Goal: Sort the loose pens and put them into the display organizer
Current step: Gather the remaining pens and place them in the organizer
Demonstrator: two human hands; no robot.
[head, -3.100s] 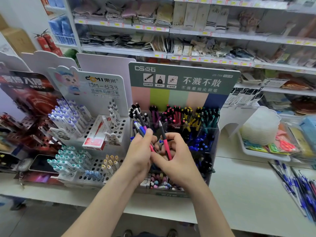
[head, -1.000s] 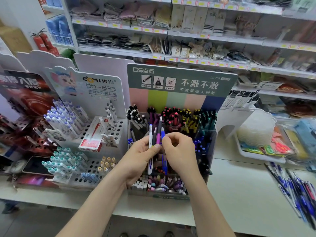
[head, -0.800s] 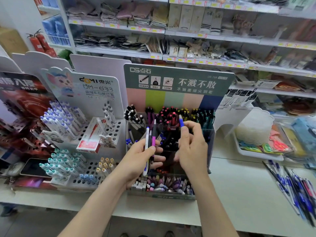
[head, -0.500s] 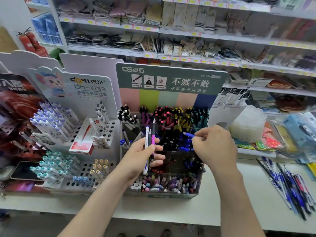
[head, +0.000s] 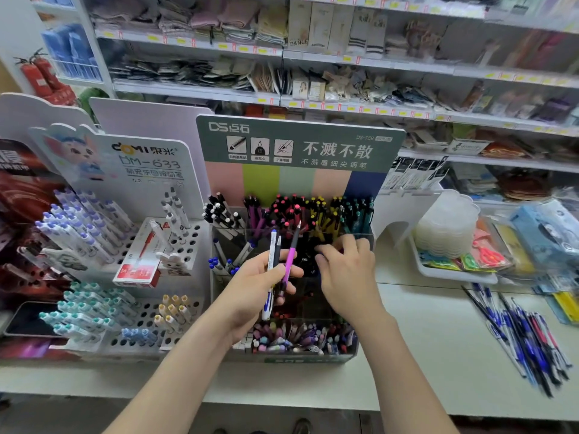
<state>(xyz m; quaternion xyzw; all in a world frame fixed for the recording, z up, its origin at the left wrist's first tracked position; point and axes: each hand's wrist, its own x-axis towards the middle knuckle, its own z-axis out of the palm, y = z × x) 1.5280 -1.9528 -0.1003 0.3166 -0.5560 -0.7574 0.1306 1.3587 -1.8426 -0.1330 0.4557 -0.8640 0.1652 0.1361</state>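
Before the display organizer (head: 300, 142), left hand (head: 253, 286) holds pens (head: 289, 261) nearly upright.

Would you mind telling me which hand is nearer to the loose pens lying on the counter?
Right. The right hand is over the organizer, left of the loose pens; the left hand, holding three pens, is farther left.

Your left hand (head: 250, 286) grips three pens upright: a white pen with blue trim (head: 272, 249), a slim black pen (head: 278, 245) and a purple-barrelled pen (head: 290, 255). Just right of it, your right hand (head: 347, 274) hangs with its fingers loosely bent over the middle compartments of the clear plastic display organizer with a green header card (head: 300, 360). Well right of that hand lies a pile of loose blue and black pens (head: 526, 336).
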